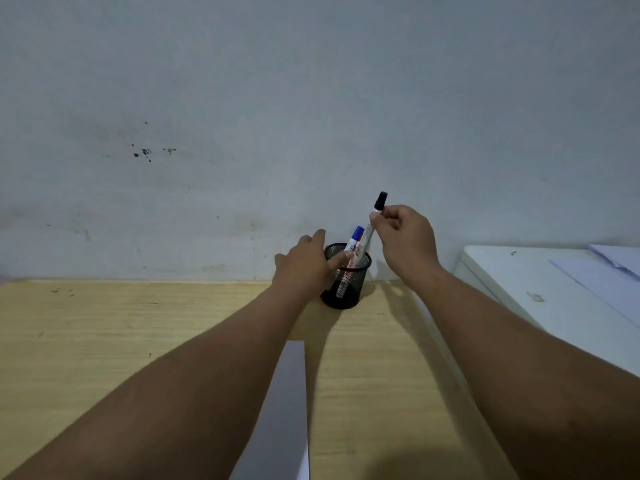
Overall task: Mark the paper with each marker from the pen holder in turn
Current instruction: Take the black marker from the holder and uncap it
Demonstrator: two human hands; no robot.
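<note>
A black mesh pen holder [349, 296] stands at the back of the wooden table, close to the wall. My left hand [304, 265] wraps its left side, thumb across the rim. My right hand [405, 237] pinches a white marker with a black cap [367, 233] near its top. The marker is tilted, its lower end still inside the holder. A second marker with a blue cap [356, 235] leans in the holder behind it. A white sheet of paper [284, 410] lies on the table between my forearms, partly hidden by my left arm.
The wooden table [104, 341] stretches left of my arms and ends at a grey, stained wall [242, 133]. A white cabinet or appliance [536, 289] stands against the table's right edge, with loose white sheets [606, 271] on top.
</note>
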